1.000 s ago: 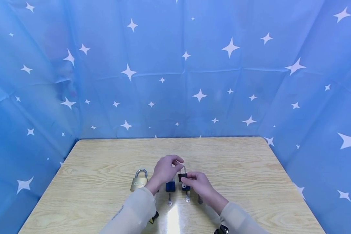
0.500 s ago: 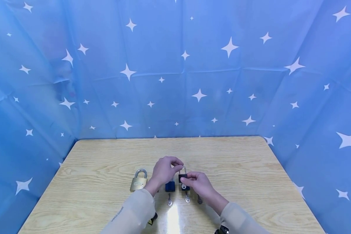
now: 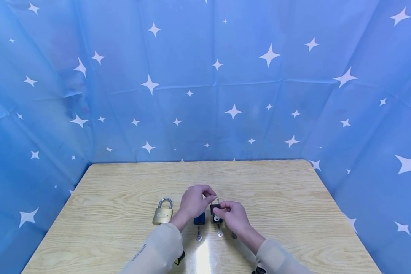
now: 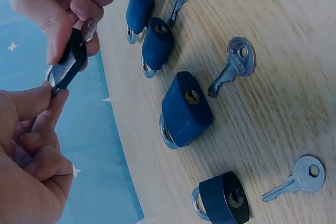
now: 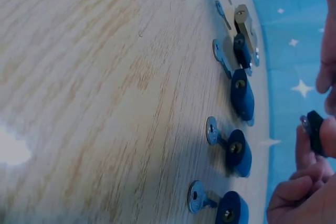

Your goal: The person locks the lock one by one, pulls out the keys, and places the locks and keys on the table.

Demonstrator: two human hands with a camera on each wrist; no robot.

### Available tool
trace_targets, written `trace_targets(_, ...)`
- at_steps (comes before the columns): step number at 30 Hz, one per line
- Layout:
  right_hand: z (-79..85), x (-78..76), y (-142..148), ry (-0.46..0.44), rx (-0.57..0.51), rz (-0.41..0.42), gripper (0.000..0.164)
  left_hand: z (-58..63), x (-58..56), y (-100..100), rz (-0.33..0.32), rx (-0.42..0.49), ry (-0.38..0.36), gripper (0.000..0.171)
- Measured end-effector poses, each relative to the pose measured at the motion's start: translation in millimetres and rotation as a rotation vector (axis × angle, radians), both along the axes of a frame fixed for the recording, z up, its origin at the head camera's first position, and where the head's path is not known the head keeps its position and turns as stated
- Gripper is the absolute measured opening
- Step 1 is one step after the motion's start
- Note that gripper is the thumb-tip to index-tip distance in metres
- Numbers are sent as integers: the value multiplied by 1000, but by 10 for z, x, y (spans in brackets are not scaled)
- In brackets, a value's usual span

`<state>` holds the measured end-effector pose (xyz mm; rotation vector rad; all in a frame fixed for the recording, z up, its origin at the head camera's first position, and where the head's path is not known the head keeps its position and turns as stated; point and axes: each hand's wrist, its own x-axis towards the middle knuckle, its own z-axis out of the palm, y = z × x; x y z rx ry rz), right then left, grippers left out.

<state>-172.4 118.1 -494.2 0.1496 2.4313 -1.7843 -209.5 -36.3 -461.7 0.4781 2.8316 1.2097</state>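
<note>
A small black padlock (image 3: 215,208) with a key (image 4: 88,29) in its keyhole is held up between both hands above the table. My left hand (image 3: 194,201) pinches its silver shackle (image 3: 217,199) between thumb and fingertips. My right hand (image 3: 237,217) grips the padlock body, thumb on the near side, and the key's round head sticks out beside the fingers. Beneath the hands stand several blue padlocks (image 4: 186,109) and another dark padlock (image 4: 223,199), their keyholes facing me. Whether the held shackle is latched I cannot tell.
A larger brass padlock (image 3: 162,215) lies left of my left hand. Loose silver keys (image 4: 302,176) lie in a row in front of the padlocks on the wood-grain table (image 3: 123,182). A blue star-patterned curtain (image 3: 205,95) hangs behind the table's far edge.
My left hand and the shackle have come down slightly towards the padlock body, with a small drift to the right. The right hand keeps its grip almost in place.
</note>
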Motion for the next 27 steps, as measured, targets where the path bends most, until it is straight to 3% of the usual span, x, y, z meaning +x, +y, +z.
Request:
trace_targets(19, 40, 12, -45, -29, 89, -20, 11, -58, 6, 64, -47, -94, 82, 5)
trace_targets(27, 35, -4, -47, -15, 78, 7, 17, -97, 4, -5, -14, -26, 36, 4)
